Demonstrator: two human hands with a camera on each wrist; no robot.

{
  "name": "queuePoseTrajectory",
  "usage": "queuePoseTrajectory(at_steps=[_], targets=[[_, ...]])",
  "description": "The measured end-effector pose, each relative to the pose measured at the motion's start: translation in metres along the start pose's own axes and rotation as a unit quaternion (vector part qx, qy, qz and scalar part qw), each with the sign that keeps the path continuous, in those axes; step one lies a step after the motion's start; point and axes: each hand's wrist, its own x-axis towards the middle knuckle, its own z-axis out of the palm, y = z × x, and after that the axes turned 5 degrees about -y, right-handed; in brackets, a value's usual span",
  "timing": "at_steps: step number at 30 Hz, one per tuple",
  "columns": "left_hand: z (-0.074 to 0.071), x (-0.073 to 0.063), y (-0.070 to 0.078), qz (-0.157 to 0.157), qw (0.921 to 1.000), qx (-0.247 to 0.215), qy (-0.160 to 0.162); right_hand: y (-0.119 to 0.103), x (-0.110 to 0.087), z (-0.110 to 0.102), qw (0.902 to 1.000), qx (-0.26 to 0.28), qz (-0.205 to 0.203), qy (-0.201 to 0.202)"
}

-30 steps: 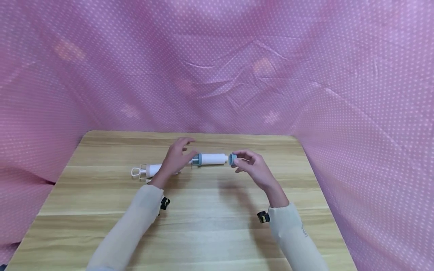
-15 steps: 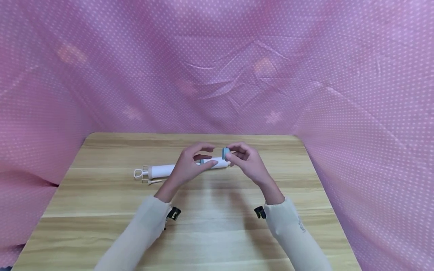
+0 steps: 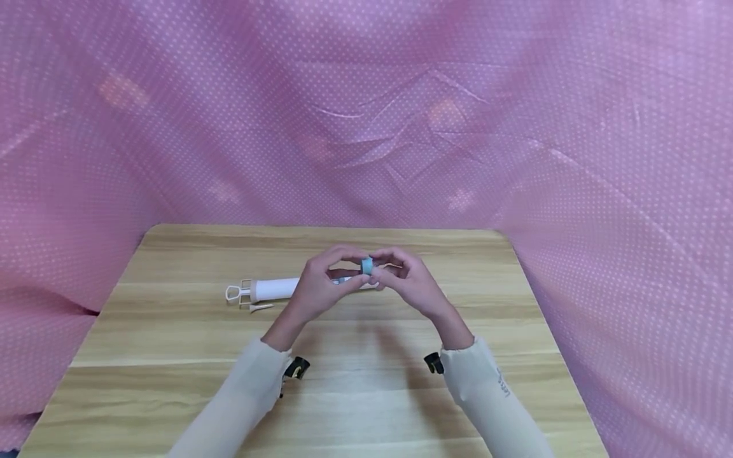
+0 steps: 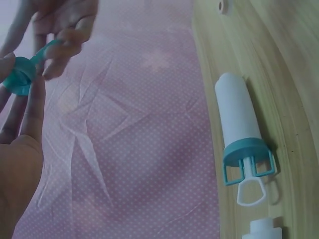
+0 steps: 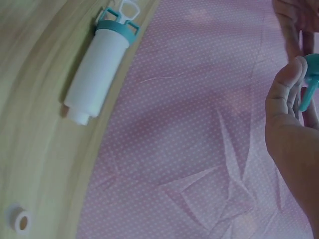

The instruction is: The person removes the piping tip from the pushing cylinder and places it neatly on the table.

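Both hands meet above the middle of the wooden table and pinch a small teal cap between their fingertips. My left hand grips it from the left and my right hand from the right. In the left wrist view the teal cap sits between my left fingers, with the right fingers just above. The right wrist view shows only an edge of the teal cap behind my right hand. Below the hands a white tube with a teal collar lies on the table.
A second white tube with a beige plunger handle lies on the table to the left. A small white ring lies apart from the tube on the wood. Pink dotted cloth walls in the table at the back and both sides.
The teal cap has come away from the right end of the white tube. My right hand carried it up and left, and my left hand left the tube and took hold of the cap too.
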Motion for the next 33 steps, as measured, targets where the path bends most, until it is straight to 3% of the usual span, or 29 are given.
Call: queuePoseTrajectory(at_steps=[6, 11, 18, 25, 33], targets=[[-0.0074, -0.0018, 0.0, 0.01, 0.9997, 0.012, 0.019, 0.0101, 0.0, 0.0, 0.9994, 0.026, 0.012, 0.021], [-0.0071, -0.0018, -0.0031, 0.007, 0.9994, 0.016, 0.028, 0.0109, -0.0019, -0.0014, 0.9974, 0.035, -0.002, 0.064], [-0.0074, 0.0009, -0.0046, 0.0, 0.9985, 0.022, 0.05, 0.007, 0.0003, -0.0071, 0.9952, 0.04, -0.023, 0.086], [-0.0081, -0.0019, -0.0062, -0.002, 0.9989, 0.012, 0.046, 0.0098, -0.0011, -0.0059, 0.9916, 0.078, -0.026, 0.1], [-0.0069, -0.0025, -0.0086, 0.0, 0.9986, 0.018, 0.051, 0.0105, -0.0038, -0.0086, 0.9901, 0.064, -0.033, 0.121]])
